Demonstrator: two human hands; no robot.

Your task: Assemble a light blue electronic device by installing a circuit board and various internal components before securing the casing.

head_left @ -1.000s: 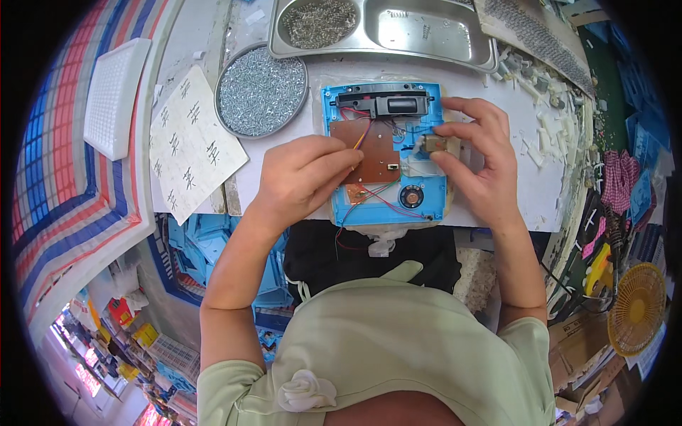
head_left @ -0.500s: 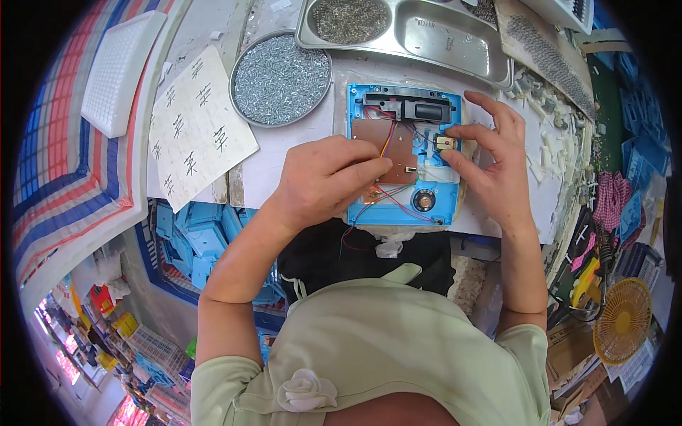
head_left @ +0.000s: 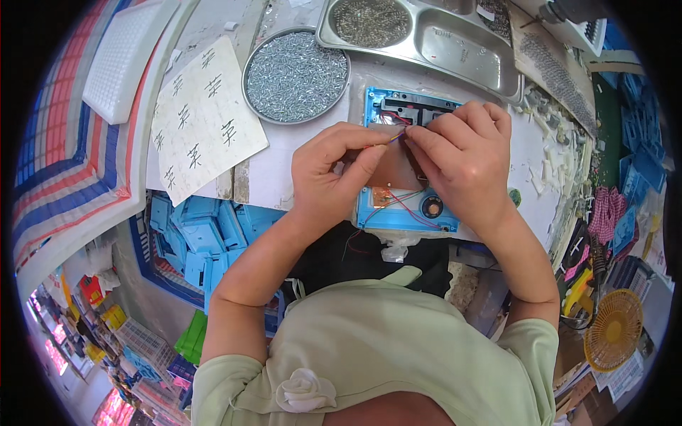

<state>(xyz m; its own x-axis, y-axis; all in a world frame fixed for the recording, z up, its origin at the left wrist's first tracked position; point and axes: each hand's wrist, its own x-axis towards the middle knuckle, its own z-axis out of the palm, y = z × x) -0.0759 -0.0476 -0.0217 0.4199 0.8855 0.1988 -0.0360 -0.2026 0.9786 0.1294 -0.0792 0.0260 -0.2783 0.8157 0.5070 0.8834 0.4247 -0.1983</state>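
A blue plastic casing lies on the bench in front of me, its inside facing up. In it are a brown circuit board, a black slotted part along the far edge, and a round speaker near the front. Over the board, my left hand pinches thin coloured wires between thumb and forefinger. My right hand is closed on the same wires, its fingertips almost meeting the left ones. It hides the casing's right side. Red wires run loosely across the front part.
A round metal dish of small silvery screws stands at back left, beside a steel compartment tray holding small metal parts. Handwritten paper lies left. White plastic bits litter the right. Blue casings fill a crate below left.
My right hand has left the small pale part at the casing's right side and moved left to the wires. My left hand has shifted slightly up and right, now pinching the wires above the board.
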